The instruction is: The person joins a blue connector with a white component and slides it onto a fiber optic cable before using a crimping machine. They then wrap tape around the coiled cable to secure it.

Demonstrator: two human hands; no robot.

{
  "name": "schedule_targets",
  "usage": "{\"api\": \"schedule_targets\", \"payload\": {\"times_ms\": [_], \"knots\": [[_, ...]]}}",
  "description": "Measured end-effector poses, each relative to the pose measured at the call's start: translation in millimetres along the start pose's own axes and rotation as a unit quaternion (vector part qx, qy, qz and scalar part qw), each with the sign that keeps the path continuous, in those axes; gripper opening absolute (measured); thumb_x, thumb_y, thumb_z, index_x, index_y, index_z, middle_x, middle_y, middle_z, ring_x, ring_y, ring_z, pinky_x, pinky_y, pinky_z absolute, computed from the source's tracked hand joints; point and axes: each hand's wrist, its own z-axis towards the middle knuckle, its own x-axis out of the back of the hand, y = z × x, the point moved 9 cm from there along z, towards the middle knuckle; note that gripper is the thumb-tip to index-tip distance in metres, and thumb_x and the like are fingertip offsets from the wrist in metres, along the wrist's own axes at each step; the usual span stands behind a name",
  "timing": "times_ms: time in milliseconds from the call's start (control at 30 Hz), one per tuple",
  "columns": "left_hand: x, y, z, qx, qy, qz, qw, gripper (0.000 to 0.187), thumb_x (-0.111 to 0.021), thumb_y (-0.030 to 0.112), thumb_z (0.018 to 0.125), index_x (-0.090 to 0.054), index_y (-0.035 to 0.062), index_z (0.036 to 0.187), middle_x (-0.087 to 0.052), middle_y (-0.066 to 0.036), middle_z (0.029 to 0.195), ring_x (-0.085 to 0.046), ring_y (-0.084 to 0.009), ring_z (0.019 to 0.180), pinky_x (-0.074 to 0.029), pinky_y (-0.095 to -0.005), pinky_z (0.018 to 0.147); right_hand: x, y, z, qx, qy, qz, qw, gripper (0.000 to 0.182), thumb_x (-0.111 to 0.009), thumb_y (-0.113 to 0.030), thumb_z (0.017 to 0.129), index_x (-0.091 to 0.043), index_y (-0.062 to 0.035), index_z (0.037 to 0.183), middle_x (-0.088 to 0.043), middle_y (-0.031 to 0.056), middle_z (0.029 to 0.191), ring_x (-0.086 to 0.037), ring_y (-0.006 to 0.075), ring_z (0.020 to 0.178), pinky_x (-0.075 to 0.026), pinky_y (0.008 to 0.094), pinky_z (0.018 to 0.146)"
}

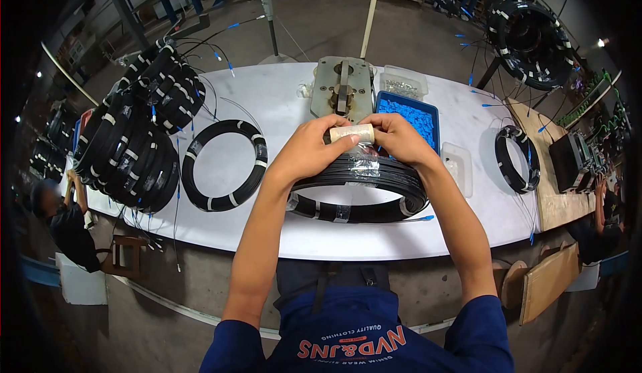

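A roll of clear tape is held just above the far side of a black cable coil. My left hand is closed on the roll, its thumb along the near side. My right hand is closed at the roll's right end; some of its fingertips are hidden. Shiny clear tape lies across the coil right below the roll. The coil is tilted, and a blue connector sticks out at its lower right. Behind my hands stands a metal press-like fixture.
Left of me lie a single coil and a tall stack of coils. A blue bin of small blue parts and a clear tray stand at the back right. Another coil lies far right. Other people work at both sides.
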Motion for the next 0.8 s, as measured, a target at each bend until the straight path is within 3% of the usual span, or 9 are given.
{"api": "schedule_targets", "payload": {"times_ms": [200,333,400,467,533,600,700,767,800], "knots": [[-1,-6,2,0.017,-0.02,-0.021,0.999,0.041,-0.07,0.029,0.091,-0.067,-0.0051,0.114,-0.071,-0.013,0.098,-0.064,-0.016,0.088,-0.05,-0.0302,0.081,3,8,-12,-0.086,-0.018,0.139,0.986,0.023,-0.059,-0.014,0.096,-0.062,-0.0014,0.115,-0.066,0.0025,0.086,-0.06,0.0083,0.075,-0.047,0.0231,0.066],[5,-10,-5,0.026,0.001,-0.038,0.999,0.042,-0.07,0.029,0.091,-0.067,-0.0042,0.116,-0.072,-0.014,0.098,-0.066,-0.0165,0.083,-0.052,-0.0302,0.076,37,-69,-74,0.23,0.334,-0.05,0.913,0.02,-0.062,-0.007,0.093,-0.063,0.002,0.111,-0.067,0.0065,0.093,-0.063,0.0118,0.084,-0.049,0.0259,0.075],[8,-8,-7,0.005,0.015,-0.043,0.999,0.042,-0.071,0.03,0.09,-0.067,-0.0035,0.115,-0.073,-0.017,0.097,-0.069,-0.0194,0.08,-0.053,-0.0313,0.074,13,-75,-112,0.217,0.231,0.089,0.944,0.016,-0.066,-0.005,0.09,-0.064,0.004,0.103,-0.067,0.0101,0.093,-0.062,0.0114,0.084,-0.05,0.0264,0.073],[7,-9,-10,0.023,0.001,-0.078,0.997,0.042,-0.071,0.029,0.09,-0.067,-0.0039,0.115,-0.073,-0.017,0.098,-0.068,-0.0176,0.081,-0.053,-0.0307,0.073,-34,-89,-132,0.348,-0.094,0.098,0.928,0.015,-0.066,-0.008,0.09,-0.069,0.0033,0.1,-0.071,0.0149,0.089,-0.067,0.0193,0.074,-0.053,0.0288,0.07],[8,-6,-10,0.009,-0.01,-0.066,0.998,0.039,-0.067,0.023,0.094,-0.065,-0.0055,0.12,-0.071,-0.01,0.101,-0.064,-0.01,0.078,-0.054,-0.024,0.069,-80,-52,-135,0.24,-0.281,0.11,0.923,0.02,-0.063,-0.013,0.095,-0.068,0.0051,0.1,-0.071,0.0138,0.086,-0.066,0.0187,0.07,-0.052,0.0298,0.065],[6,-8,-13,0.024,-0.009,-0.069,0.997,0.039,-0.068,0.023,0.094,-0.065,-0.0056,0.12,-0.071,-0.01,0.1,-0.064,-0.0094,0.077,-0.054,-0.0235,0.069,-97,45,-108,-0.013,-0.224,0.138,0.965,0.02,-0.061,-0.014,0.096,-0.068,0.0044,0.097,-0.07,0.0108,0.085,-0.063,0.0175,0.067,-0.051,0.03,0.061],[4,-5,-19,0.038,-0.02,-0.071,0.997,0.037,-0.068,0.022,0.093,-0.066,-0.0058,0.118,-0.071,-0.009,0.098,-0.064,-0.0089,0.076,-0.054,-0.0238,0.068,-94,144,-61,-0.077,0.002,0.424,0.902,0.034,-0.055,-0.026,0.1,-0.06,0.0012,0.119,-0.067,0.0122,0.094,-0.064,0.0184,0.077,-0.054,0.0301,0.072],[2,-2,-23,0.039,-0.032,-0.083,0.995,0.036,-0.067,0.022,0.094,-0.067,-0.006,0.115,-0.072,-0.009,0.094,-0.063,-0.0082,0.074,-0.053,-0.0238,0.065,-83,96,-38,0.149,0.083,0.149,0.974,0.056,-0.054,-0.041,0.099,-0.046,0.0003,0.136,-0.062,0.0158,0.114,-0.064,0.0218,0.099,-0.053,0.0343,0.089],[2,-4,-23,0.042,-0.033,-0.083,0.995,0.036,-0.067,0.022,0.094,-0.067,-0.006,0.115,-0.072,-0.009,0.094,-0.063,-0.0082,0.074,-0.053,-0.0238,0.065,-83,85,-29,0.148,0.083,0.151,0.974,0.056,-0.054,-0.041,0.099,-0.046,0.0003,0.136,-0.062,0.0158,0.114,-0.064,0.0218,0.099,-0.053,0.0343,0.089]]}}
